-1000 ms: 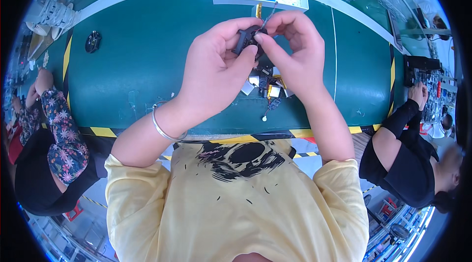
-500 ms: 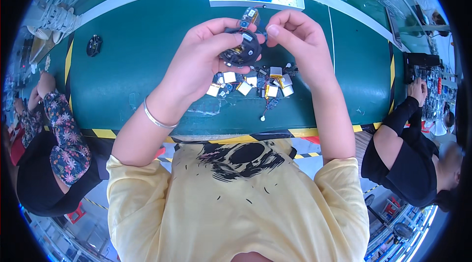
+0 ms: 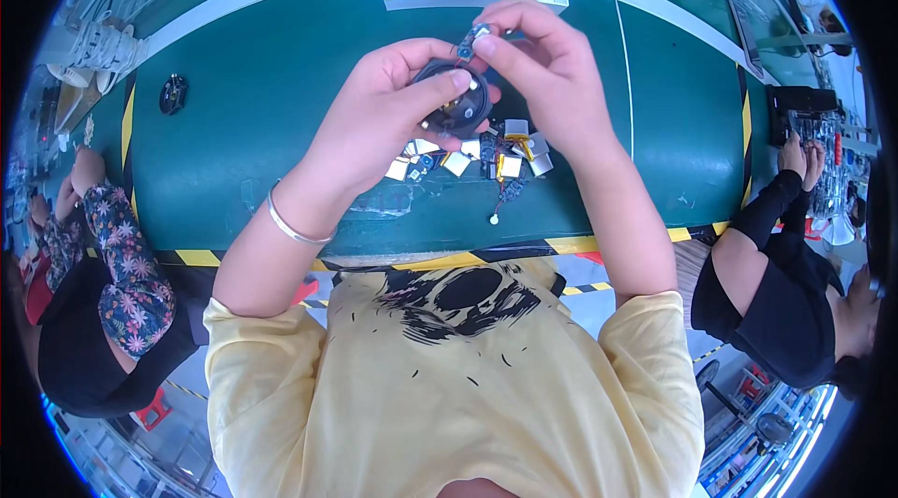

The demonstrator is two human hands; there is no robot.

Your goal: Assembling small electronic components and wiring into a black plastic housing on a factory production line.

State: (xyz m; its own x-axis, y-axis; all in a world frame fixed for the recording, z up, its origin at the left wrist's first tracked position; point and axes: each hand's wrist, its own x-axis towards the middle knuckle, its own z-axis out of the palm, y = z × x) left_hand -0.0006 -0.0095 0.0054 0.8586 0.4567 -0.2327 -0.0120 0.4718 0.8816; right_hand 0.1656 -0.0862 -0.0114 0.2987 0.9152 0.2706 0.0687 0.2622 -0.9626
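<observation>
My left hand (image 3: 398, 91) is closed around a round black plastic housing (image 3: 465, 112), its thumb pressed on the top. At the housing's far edge a small circuit board with a battery (image 3: 473, 38) sticks up. Between its thumb and index finger, my right hand (image 3: 538, 58) pinches that board. Wires between board and housing are too small to make out. Below both hands, a pile of small circuit boards with silvery batteries (image 3: 510, 164) lies on the green table (image 3: 281, 143).
A white box (image 3: 477, 2) of small blue pieces stands at the far edge. Another round black part (image 3: 173, 94) lies at the left. Striped tape (image 3: 440, 259) marks the near edge. Co-workers sit on both sides, one in a flowered sleeve (image 3: 136, 283), one in a black sleeve (image 3: 762, 217).
My right hand has moved left and up onto the small board, which the left fingers were beside before. The left thumb has shifted on the housing. The view has shifted slightly.
</observation>
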